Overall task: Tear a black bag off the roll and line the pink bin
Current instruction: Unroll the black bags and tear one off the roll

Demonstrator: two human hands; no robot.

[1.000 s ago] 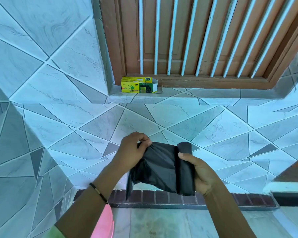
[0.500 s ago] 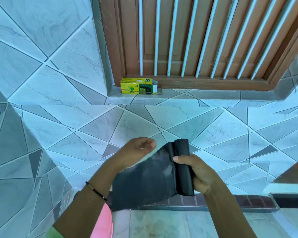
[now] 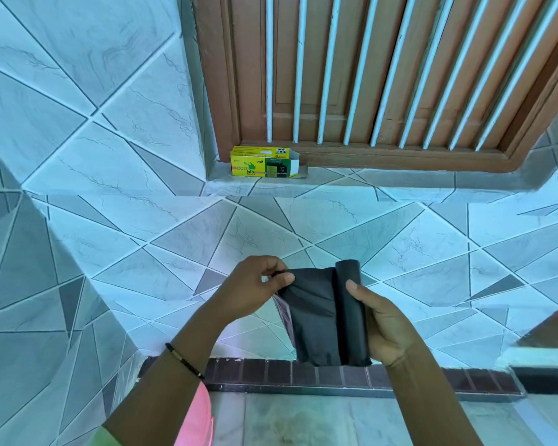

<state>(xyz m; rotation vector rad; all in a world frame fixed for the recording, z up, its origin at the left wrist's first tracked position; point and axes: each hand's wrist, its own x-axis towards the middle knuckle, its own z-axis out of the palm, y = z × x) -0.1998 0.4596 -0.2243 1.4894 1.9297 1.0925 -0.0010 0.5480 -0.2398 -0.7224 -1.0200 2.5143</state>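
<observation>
Head view — right hand [image 3: 385,323] grips the black roll [image 3: 351,313], left hand [image 3: 255,284] pinching its loose bag [image 3: 310,310] edge.

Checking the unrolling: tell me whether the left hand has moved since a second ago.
Yes. The left hand has risen slightly against the brown tile strip, gripping the bag's upper edge.

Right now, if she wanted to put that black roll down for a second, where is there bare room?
The tiled sill is bare to the right of the yellow box, below the wooden window frame. The floor beneath her hands looks bare too, beside the pink bin. The sill's left corner is crowded by the box.
</observation>
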